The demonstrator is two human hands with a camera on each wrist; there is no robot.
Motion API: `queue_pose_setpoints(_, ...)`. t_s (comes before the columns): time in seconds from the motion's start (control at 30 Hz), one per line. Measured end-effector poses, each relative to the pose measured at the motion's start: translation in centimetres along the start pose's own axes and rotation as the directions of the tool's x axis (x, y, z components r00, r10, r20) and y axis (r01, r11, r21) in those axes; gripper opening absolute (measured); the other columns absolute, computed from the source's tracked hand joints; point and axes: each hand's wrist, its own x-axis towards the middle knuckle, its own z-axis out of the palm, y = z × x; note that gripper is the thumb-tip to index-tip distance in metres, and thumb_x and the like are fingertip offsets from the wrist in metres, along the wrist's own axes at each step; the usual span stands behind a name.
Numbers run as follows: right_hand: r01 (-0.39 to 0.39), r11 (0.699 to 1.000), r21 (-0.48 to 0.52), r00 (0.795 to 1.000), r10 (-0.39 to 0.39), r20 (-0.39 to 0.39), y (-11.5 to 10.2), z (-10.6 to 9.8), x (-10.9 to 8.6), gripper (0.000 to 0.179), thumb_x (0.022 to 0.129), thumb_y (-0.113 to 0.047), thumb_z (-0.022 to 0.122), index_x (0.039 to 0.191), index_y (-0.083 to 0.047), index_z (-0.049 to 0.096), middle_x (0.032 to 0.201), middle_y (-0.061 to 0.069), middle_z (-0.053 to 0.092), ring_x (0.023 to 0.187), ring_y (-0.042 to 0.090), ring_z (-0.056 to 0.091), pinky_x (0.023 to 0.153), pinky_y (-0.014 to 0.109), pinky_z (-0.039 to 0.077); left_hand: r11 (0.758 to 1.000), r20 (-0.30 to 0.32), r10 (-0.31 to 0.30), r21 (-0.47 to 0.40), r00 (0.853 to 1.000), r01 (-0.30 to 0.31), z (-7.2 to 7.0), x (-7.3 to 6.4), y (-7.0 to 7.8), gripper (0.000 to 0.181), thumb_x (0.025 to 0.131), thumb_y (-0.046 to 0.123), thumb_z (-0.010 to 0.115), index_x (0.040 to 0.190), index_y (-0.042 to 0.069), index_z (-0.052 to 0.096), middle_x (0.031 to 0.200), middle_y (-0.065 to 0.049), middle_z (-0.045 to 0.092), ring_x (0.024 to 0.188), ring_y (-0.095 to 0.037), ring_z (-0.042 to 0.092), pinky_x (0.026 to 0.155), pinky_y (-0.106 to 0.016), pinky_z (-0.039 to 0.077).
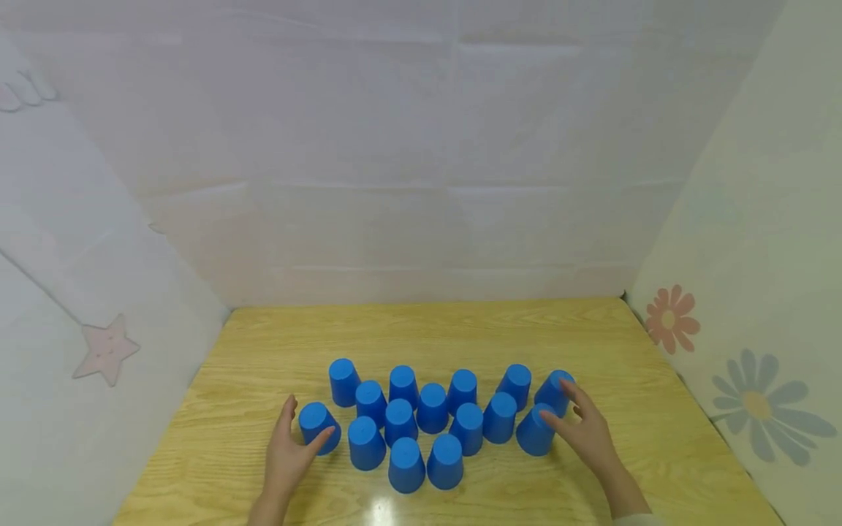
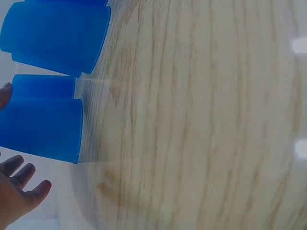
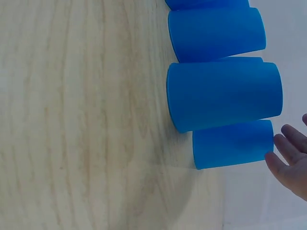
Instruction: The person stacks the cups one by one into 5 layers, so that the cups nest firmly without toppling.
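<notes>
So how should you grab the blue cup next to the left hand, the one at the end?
I'd grip the blue cup round its side wall, coming from the left, where the left hand is. It stands upside down on the table, narrow end up, so the wall seems easy to wrap. Other cups stand to its right, so that side looks tighter.

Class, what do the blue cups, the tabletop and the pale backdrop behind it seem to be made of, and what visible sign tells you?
Blue cups: probably plastic, smooth satin finish; the colour is even and the edges crisp.
Tabletop: wood or wood-look laminate, somewhat glossy; streaky grain and bright glare show.
Pale backdrop: perhaps fabric or paper, matt; creases cross it.
</notes>
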Motion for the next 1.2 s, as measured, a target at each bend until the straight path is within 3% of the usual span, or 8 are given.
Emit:
queue_pose_setpoints(0.23,-0.044,0.998,0.039,0.999,0.042,0.027,0.8,0.7,-0.4,0.068,0.077,-0.032,0.064,0.129,-0.003,0.033,0.129,0.02,0.035,0.116,0.036,0.032,0.09,0.054,0.027,1.0,-0.021,-0.007,0.002,1.0,0.007,1.8,1.1,-4.4,0.093,0.068,0.041,0.07,0.139,0.017,0.016,0.131,-0.018,0.034,0.115,-0.037,0.032,0.084,-0.06,0.027)
queue_pose_setpoints(0.33,-0.072,0.996,0.048,0.996,0.07,0.051,1.2,1.1,-0.4,0.067,0.076,-0.032,0.065,0.128,-0.003,0.034,0.129,0.02,0.036,0.115,0.036,0.033,0.09,0.053,0.028,1.0,-0.045,-0.016,-0.001,0.999,0.016,2.2,1.2,-4.8,0.09,0.068,0.041,0.07,0.138,0.017,0.019,0.13,-0.017,0.037,0.114,-0.035,0.035,0.083,-0.058,0.031)
queue_pose_setpoints(0.47,-0.117,0.992,0.056,0.992,0.114,0.059,1.5,1.6,-0.6,0.067,0.075,-0.031,0.066,0.128,-0.004,0.035,0.128,0.021,0.036,0.114,0.038,0.035,0.089,0.053,0.03,0.998,-0.04,-0.045,-0.042,0.998,0.043,2.4,0.9,-4.1,0.086,0.07,0.04,0.068,0.138,0.016,0.021,0.129,-0.018,0.037,0.113,-0.037,0.035,0.083,-0.056,0.032)
queue_pose_setpoints(0.7,-0.188,0.977,0.104,0.982,0.184,0.05,1.9,2.1,-1.1,0.063,0.075,-0.025,0.067,0.126,-0.003,0.037,0.124,0.024,0.039,0.11,0.038,0.04,0.087,0.053,0.033,0.993,-0.034,-0.092,-0.072,0.995,0.09,3.2,1.1,-5.0,0.082,0.073,0.043,0.065,0.137,0.015,0.022,0.131,-0.017,0.035,0.113,-0.038,0.035,0.083,-0.054,0.035)
queue_pose_setpoints(0.8,-0.202,0.972,0.121,0.979,0.199,0.037,2.3,2.4,-1.2,0.062,0.074,-0.024,0.068,0.124,-0.003,0.039,0.123,0.023,0.041,0.109,0.037,0.041,0.087,0.051,0.034,0.987,-0.031,-0.119,-0.11,0.992,0.114,2.6,0.6,-3.1,0.078,0.074,0.039,0.065,0.135,0.01,0.026,0.129,-0.019,0.035,0.113,-0.039,0.035,0.084,-0.054,0.034)
queue_pose_setpoints(1.03,-0.228,0.96,0.161,0.973,0.228,0.017,2.2,3.2,-1.1,0.061,0.072,-0.026,0.069,0.122,-0.006,0.041,0.125,0.02,0.04,0.111,0.037,0.039,0.087,0.05,0.035,0.984,-0.085,-0.107,-0.154,0.991,0.092,3.0,0.4,-4.0,0.068,0.074,0.038,0.066,0.127,0.008,0.037,0.122,-0.017,0.042,0.111,-0.039,0.038,0.082,-0.054,0.036)
queue_pose_setpoints(1.2,-0.234,0.958,0.165,0.972,0.236,0.006,1.8,3.5,-1.4,0.059,0.073,-0.023,0.069,0.122,-0.005,0.04,0.125,0.022,0.039,0.112,0.038,0.038,0.087,0.051,0.034,0.972,-0.054,-0.118,-0.209,0.992,0.104,1.3,-0.8,0.3,0.062,0.076,0.03,0.066,0.124,0.001,0.038,0.12,-0.023,0.041,0.11,-0.042,0.036,0.084,-0.056,0.033)
